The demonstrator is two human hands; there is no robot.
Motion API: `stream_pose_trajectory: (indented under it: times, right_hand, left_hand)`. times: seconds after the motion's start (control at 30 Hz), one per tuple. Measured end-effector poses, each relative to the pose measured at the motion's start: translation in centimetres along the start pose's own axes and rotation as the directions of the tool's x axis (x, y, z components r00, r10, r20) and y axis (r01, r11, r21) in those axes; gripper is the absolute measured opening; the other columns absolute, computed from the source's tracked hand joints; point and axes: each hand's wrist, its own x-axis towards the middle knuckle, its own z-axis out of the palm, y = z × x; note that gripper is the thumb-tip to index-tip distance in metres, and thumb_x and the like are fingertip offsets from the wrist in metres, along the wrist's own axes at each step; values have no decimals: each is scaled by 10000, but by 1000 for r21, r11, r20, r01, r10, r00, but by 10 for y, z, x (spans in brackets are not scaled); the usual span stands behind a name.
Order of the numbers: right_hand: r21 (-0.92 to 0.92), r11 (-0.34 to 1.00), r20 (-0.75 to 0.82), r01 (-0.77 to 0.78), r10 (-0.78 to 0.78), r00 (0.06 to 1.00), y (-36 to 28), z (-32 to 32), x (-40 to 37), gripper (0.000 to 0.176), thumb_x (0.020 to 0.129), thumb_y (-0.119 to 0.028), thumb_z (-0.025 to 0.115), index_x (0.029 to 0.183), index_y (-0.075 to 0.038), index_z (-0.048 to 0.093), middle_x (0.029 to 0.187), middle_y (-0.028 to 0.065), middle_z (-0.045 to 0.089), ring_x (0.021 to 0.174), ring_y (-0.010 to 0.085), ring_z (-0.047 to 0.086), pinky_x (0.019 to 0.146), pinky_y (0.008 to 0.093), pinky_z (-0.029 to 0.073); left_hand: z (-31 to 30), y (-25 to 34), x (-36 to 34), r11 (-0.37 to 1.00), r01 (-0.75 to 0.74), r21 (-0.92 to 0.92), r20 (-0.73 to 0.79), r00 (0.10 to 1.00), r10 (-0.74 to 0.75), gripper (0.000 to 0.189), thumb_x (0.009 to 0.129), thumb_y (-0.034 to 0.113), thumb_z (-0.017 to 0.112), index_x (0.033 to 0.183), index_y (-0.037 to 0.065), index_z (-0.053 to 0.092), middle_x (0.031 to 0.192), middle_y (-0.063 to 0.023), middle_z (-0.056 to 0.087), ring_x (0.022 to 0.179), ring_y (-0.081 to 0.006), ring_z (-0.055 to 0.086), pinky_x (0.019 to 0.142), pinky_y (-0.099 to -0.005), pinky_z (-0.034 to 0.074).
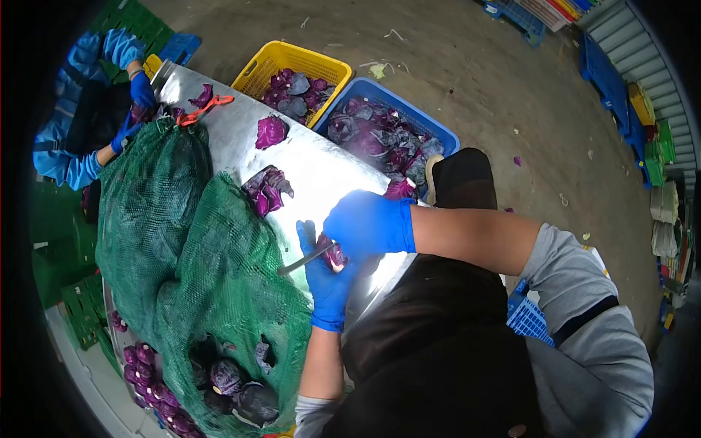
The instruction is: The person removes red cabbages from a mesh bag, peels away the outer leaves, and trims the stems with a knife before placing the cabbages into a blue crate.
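Both my hands wear blue gloves and meet over the metal table. My left hand is closed round a red cabbage, most of which the gloves hide. My right hand grips a knife, its handle hidden in the glove; the blade lies across the cabbage and points left. Purple leaves and another purple piece rest on the metal beyond my hands. To the left, a green mesh bag holds dark cabbages near its lower end.
A yellow crate and a blue crate with purple leaves stand past the table's far edge. A second full green mesh bag lies at left. Beside it, a co-worker in blue gloves handles something purple. Peeled cabbages sit lower left.
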Motion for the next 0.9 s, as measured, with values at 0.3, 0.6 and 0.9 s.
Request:
stream_pose_trajectory:
  times: [0.3, 0.6, 0.9]
  right_hand:
    - [572, 459, 256, -680, 687, 680, 79, -10, -44, 224, 783, -261, 677, 797, -39, 648, 618, 61, 613, 526, 143, 593, 486, 338, 464]
    - [543, 840, -303, -22, 219, 928, 8, 14, -41, 503, 792, -161, 627, 1283, -171, 520, 1088, 126, 617, 914, 250, 650, 768, 340, 528]
    - [575, 815, 182, -74, -39, 982, -6, -7, 3, 414, 718, -212, 711, 1098, -111, 583, 1031, 78, 614, 924, 255, 614, 782, 360, 490]
  left_hand:
    - [-45, -1, -37, 977, -93, 193, 109, 991, 73, 1193, 577, 123, 831, 1498, 87, 72, 1518, -141, 226, 1369, -263, 285, 1120, -387, 270]
    - [-62, -7, -25, 983, 116, -140, -221, 965, -145, 676, 753, 41, 592, 1392, 8, 372, 1298, -126, 470, 1147, -214, 492, 982, -341, 416]
    - [-77, -16, -12, 977, 130, -169, -48, 989, -140, 644, 746, 162, 606, 1332, -33, 422, 1226, -128, 532, 1114, -217, 529, 977, -337, 424]
